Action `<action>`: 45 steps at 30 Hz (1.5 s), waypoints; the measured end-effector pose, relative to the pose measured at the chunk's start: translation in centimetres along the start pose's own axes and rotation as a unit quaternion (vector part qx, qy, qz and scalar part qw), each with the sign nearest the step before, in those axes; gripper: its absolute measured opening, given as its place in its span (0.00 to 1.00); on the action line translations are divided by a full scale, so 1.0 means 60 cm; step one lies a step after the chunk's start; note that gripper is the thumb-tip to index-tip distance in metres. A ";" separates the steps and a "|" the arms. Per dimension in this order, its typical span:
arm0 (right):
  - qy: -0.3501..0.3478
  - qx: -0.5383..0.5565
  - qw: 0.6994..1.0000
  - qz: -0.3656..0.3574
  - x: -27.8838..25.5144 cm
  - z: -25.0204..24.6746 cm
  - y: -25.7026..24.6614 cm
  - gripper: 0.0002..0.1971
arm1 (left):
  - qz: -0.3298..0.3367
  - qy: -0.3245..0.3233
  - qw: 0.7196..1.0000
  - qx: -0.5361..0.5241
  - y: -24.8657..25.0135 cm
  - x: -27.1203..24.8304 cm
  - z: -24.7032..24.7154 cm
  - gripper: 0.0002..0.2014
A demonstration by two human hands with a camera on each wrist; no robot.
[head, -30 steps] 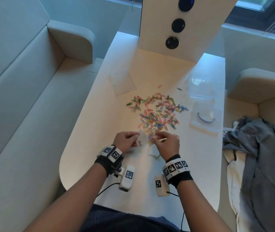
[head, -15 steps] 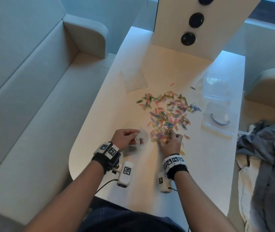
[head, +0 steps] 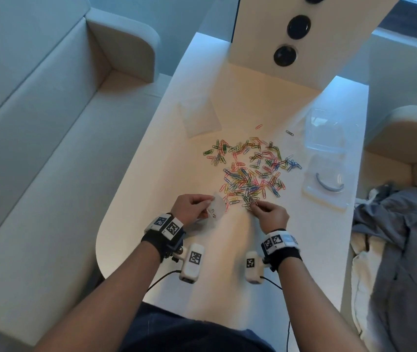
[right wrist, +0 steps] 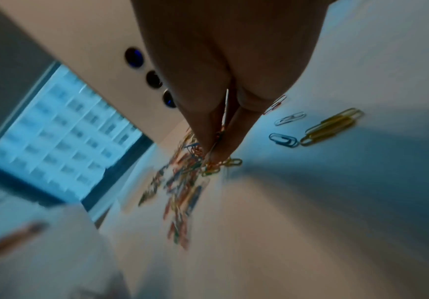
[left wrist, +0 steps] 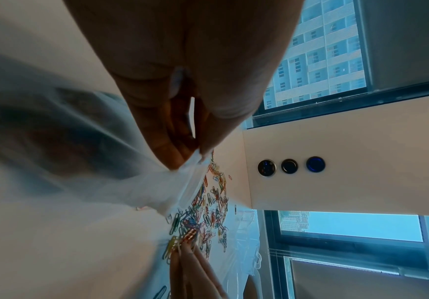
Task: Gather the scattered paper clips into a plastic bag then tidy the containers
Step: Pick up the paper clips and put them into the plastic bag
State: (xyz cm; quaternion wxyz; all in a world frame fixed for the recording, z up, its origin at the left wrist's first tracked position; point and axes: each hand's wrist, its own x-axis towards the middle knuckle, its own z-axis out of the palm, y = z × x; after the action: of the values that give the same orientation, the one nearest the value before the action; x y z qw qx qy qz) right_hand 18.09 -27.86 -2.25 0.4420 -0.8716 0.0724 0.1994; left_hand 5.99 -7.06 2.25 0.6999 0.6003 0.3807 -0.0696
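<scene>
- The left hand [head: 192, 207] pinches the upper edge of a small clear plastic bag [head: 216, 209] between thumb and fingers, above the near part of the white table [head: 136, 199].
- In the left wrist view the fingertips [left wrist: 174, 159] close on the thin rim of the bag, and the film hangs down from them.
- A few paper clips are seen through the bag, at its lower part.
- The right hand [head: 271, 214] is at the near edge of the paper clip pile [head: 250, 171]; its fingertips are pressed together around some clips there.
- In the right wrist view the fingers [right wrist: 205, 129] grasp a small bunch of clips, but this picture is blurred and the number I cannot tell.
- The coloured clips lie scattered over the middle of the table, far from both hands and a little to the right.
- Two single clips lie apart on the far side of the pile.
- A second flat bag [head: 199, 118] lies on the table, far and left of the pile.
- A clear container [head: 325, 128] stands at the right of the pile, and its clear lid [head: 327, 184] lies nearer, with a grey curved mark on it.
- Grey and white clothes [head: 400, 250] lie on the seat at the right.
</scene>
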 end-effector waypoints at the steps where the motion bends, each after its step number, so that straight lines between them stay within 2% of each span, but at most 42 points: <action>1: -0.011 0.077 0.996 0.032 -0.006 -0.008 0.001 0.12 | 0.001 0.003 1.000 0.004 -0.001 0.002 0.006 0.08; 4: -0.057 0.328 0.938 0.094 -0.036 -0.019 -0.011 0.15 | 0.003 0.012 1.000 0.021 -0.004 0.006 0.023 0.08; 7: -0.103 0.415 0.899 0.097 -0.065 -0.022 -0.033 0.14 | 0.002 0.015 0.999 0.039 -0.009 0.012 0.041 0.09; 10: -0.154 0.434 0.883 0.090 -0.088 -0.016 -0.050 0.12 | 0.007 0.011 0.999 0.043 -0.007 0.012 0.056 0.09; 12: -0.171 0.413 0.891 0.077 -0.098 -0.004 -0.053 0.13 | 0.016 0.009 0.999 0.040 0.000 0.009 0.063 0.10; 14: -0.165 0.358 0.917 0.055 -0.103 0.008 -0.052 0.13 | 0.025 0.002 0.999 0.041 0.007 0.006 0.068 0.10; 16: -0.133 0.218 0.967 -0.008 -0.106 0.017 -0.056 0.10 | 0.028 -0.009 0.999 0.042 0.011 0.001 0.070 0.10; 17: -0.112 0.122 0.985 -0.050 -0.108 0.021 -0.059 0.09 | 0.028 -0.014 0.999 0.041 0.013 -0.001 0.071 0.10; 18: -0.097 0.038 0.991 -0.089 -0.111 0.024 -0.063 0.08 | 0.027 -0.017 0.999 0.041 0.013 -0.003 0.072 0.10; 21: -0.088 -0.095 0.980 -0.149 -0.116 0.028 -0.080 0.12 | 0.036 -0.020 0.997 0.059 0.016 -0.013 0.072 0.09; 24: -0.099 -0.132 0.971 -0.173 -0.116 0.027 -0.092 0.15 | 0.046 -0.025 0.997 0.061 0.017 -0.017 0.071 0.09; 28: -0.094 -0.173 0.964 -0.181 -0.113 0.020 -0.107 0.08 | 0.048 -0.034 0.996 0.070 0.016 -0.021 0.070 0.09; 31: -0.140 -0.250 0.943 -0.171 -0.110 0.020 -0.108 0.13 | 0.053 -0.035 0.995 0.083 0.015 -0.026 0.071 0.09; 33: -0.143 -0.261 0.940 -0.164 -0.108 0.018 -0.106 0.11 | 0.056 -0.036 0.994 0.090 0.013 -0.025 0.070 0.09; 35: -0.146 -0.276 0.930 -0.193 -0.109 0.014 -0.108 0.08 | 0.060 -0.042 0.992 0.099 0.012 -0.024 0.072 0.09; 37: -0.181 -0.293 0.911 -0.229 -0.110 0.007 -0.108 0.09 | 0.061 -0.048 0.992 0.099 0.012 -0.026 0.074 0.09; 39: -0.172 -0.249 0.916 -0.264 -0.104 0.000 -0.100 0.06 | 0.066 -0.049 0.992 0.096 0.013 -0.029 0.072 0.09; 41: -0.093 -0.164 0.954 -0.233 -0.094 -0.017 -0.080 0.02 | 0.061 -0.033 0.993 0.091 0.013 -0.027 0.063 0.10; 42: -0.046 -0.141 0.970 -0.194 -0.084 -0.029 -0.062 0.07 | 0.051 -0.022 0.995 0.079 0.013 -0.025 0.056 0.11; 43: -0.022 -0.156 0.978 -0.137 -0.076 -0.042 -0.043 0.16 | 0.040 -0.012 0.997 0.062 0.015 -0.023 0.048 0.12; 45: -0.043 -0.227 0.973 0.006 -0.061 -0.062 -0.003 0.39 | 0.023 0.008 0.999 0.029 0.022 -0.019 0.030 0.12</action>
State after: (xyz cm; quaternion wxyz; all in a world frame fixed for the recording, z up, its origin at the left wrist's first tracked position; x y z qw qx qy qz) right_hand 15.84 -30.92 1.36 0.2343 -0.9392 0.0111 0.2509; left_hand 6.72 -8.70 3.94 0.6804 0.6297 0.3701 -0.0598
